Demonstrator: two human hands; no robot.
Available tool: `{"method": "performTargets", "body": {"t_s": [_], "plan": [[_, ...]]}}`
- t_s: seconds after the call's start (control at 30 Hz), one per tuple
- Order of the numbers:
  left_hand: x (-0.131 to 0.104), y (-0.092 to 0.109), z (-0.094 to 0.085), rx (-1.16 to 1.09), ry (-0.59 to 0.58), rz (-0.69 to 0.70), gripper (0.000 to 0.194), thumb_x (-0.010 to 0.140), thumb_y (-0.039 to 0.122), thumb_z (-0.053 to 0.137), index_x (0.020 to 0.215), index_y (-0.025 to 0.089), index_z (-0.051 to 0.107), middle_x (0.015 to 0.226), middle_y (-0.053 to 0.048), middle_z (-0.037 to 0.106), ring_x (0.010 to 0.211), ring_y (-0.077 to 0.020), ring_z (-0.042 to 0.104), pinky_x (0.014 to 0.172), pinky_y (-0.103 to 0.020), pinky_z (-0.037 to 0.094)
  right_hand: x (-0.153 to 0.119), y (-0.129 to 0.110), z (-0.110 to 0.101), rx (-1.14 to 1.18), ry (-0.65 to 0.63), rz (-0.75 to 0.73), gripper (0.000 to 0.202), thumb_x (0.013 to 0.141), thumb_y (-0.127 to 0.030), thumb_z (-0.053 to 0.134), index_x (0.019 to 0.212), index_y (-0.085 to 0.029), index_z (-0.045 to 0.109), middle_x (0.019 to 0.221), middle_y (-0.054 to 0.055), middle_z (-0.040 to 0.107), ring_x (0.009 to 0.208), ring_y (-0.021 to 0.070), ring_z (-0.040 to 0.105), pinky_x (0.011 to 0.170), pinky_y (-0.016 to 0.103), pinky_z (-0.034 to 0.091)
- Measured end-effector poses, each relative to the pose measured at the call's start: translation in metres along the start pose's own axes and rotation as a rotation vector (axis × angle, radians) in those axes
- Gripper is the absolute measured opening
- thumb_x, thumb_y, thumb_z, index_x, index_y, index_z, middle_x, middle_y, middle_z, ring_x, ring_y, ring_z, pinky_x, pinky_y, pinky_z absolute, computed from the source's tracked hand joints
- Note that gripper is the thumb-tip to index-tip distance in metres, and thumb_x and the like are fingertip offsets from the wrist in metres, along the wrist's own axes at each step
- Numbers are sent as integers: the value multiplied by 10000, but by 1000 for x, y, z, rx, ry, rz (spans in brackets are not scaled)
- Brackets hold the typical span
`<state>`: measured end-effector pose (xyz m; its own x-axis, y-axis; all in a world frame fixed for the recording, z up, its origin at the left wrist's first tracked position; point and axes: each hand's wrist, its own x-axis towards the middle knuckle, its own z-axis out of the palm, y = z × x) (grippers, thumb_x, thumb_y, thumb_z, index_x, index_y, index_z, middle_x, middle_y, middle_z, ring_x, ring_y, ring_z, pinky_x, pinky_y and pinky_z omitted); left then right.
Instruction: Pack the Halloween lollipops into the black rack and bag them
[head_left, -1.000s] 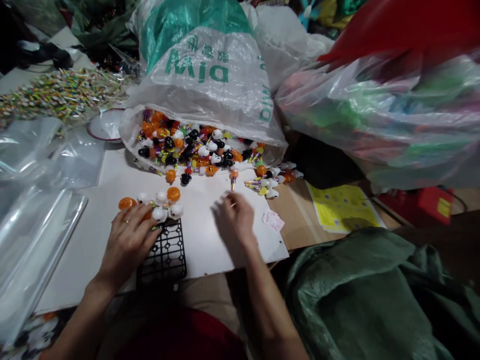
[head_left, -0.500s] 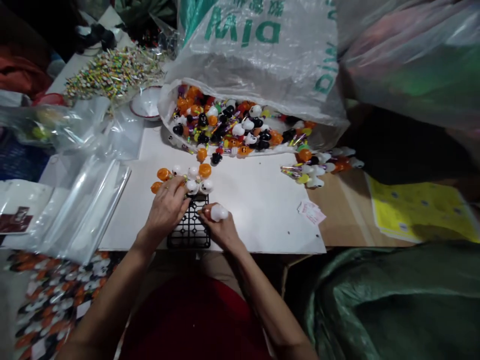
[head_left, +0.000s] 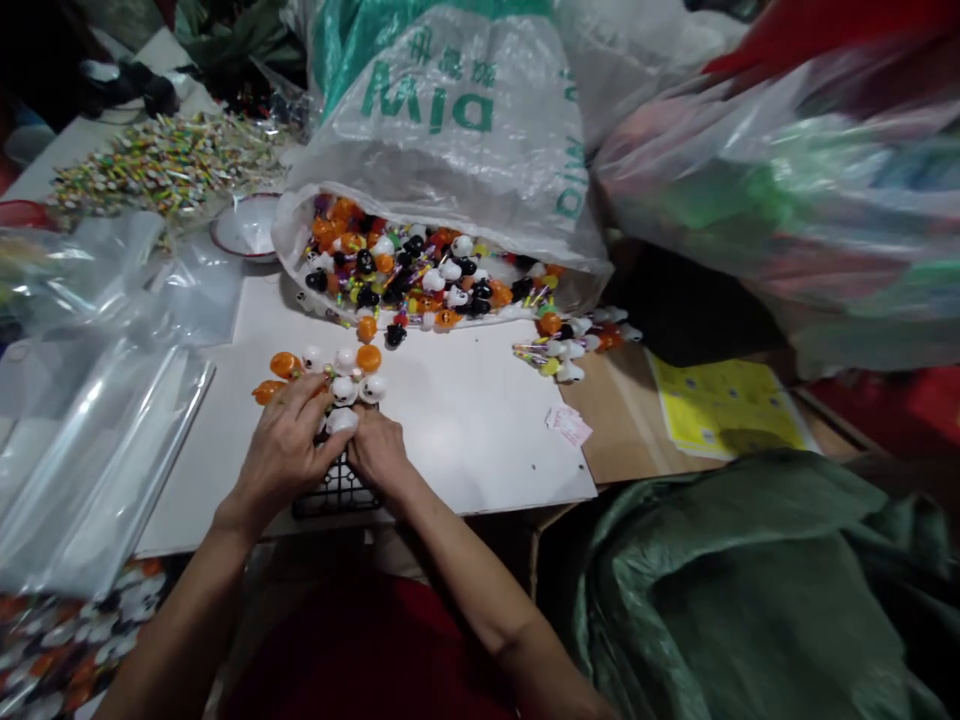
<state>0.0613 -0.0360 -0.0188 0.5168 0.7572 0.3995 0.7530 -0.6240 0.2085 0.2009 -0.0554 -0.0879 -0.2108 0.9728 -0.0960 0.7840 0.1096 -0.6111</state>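
A black grid rack (head_left: 334, 497) lies near the table's front edge, with several white ghost-headed toys (head_left: 344, 389) and orange pumpkin-headed toys (head_left: 285, 365) in a cluster over its far end. Another white ghost head (head_left: 342, 421) sits over the rack between my two hands. My left hand (head_left: 289, 435) curls over the left side of the cluster, its thumb against this ghost head. From the right, my right hand (head_left: 377, 448) closes on the same toy, its fingertips partly hidden. The toy's lower part is out of sight.
Behind the rack, a white woven sack (head_left: 457, 140) spills mixed toys (head_left: 420, 265). Clear plastic bags (head_left: 112, 450) lie at left, near a bowl (head_left: 247, 228) and a heap of small sticks (head_left: 172, 165). More toys (head_left: 574, 345), pink slips (head_left: 570, 425) and yellow sheets (head_left: 724, 405) are at right.
My right hand has brought the white ghost-headed toy from the rack's right side to the cluster, beside my left thumb. The whole view has shifted, so the table appears farther left.
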Motion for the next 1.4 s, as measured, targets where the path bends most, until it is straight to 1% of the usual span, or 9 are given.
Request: {"method": "performTargets", "body": {"t_s": [0.13,0.27,0.47,0.67,0.8,0.93,1.03,1.27,1.4], "plan": [[11,-1,10,80,49,-35,418,913,460,582,1142,110,593,1309,-218,597,1265,-358,545,1045,-506,463,4,20,-15,18,25,-71,188,930,-223,491,1064,-150,602,1046,113,698,912,224,645,754,295,469],[15,1,25,101,100,-37,377,925,435,579,1119,112,591,1279,-209,620,1239,-340,570,1027,-486,476,7,78,-81,158,-14,-136,214,953,-244,480,983,-192,686,872,16,718,770,145,637,706,227,459],[20,4,8,148,161,16,366,919,424,598,1110,112,584,1224,-209,636,1173,-337,598,997,-500,485,97,138,-180,-427,319,250,377,889,-97,459,1234,-84,610,1213,195,634,1098,280,562,885,340,425],[141,0,-13,127,98,144,272,949,245,509,1195,148,575,1221,-143,638,1143,-269,610,961,-398,499,88,139,-145,-594,220,281,280,942,-156,464,1186,-108,593,1158,176,649,1078,280,549,879,352,383],[240,-1,48,127,-368,96,305,884,165,550,1181,125,606,1167,-141,654,1047,-241,658,906,-331,515,32,134,-124,-567,295,394,203,947,-243,516,1084,-144,628,1044,157,683,987,290,574,824,367,375],[273,5,101,124,-574,-1,343,813,44,572,1145,104,633,1093,-175,693,1062,-263,672,890,-316,508,13,127,-121,-581,278,403,259,931,-271,566,1153,-144,609,1074,159,672,983,291,560,830,368,354],[263,1,87,91,-534,5,311,825,44,543,1112,103,647,1050,-166,700,1080,-279,662,900,-332,492,23,126,-119,-554,243,307,286,948,-256,529,1198,-132,591,1095,155,655,986,279,543,849,363,333],[150,10,-38,-352,-269,80,239,902,360,616,994,144,662,922,-49,701,834,-169,652,794,-307,518,30,123,-99,-446,253,237,268,960,-167,425,1053,-121,672,1049,154,654,980,279,522,876,381,332],[75,21,-32,-198,-249,211,175,910,356,620,905,199,698,982,-68,706,1012,-231,637,931,-423,505,9,120,-101,-313,342,199,228,929,-203,500,1012,-145,704,1060,142,648,992,274,521,896,387,358]]}}
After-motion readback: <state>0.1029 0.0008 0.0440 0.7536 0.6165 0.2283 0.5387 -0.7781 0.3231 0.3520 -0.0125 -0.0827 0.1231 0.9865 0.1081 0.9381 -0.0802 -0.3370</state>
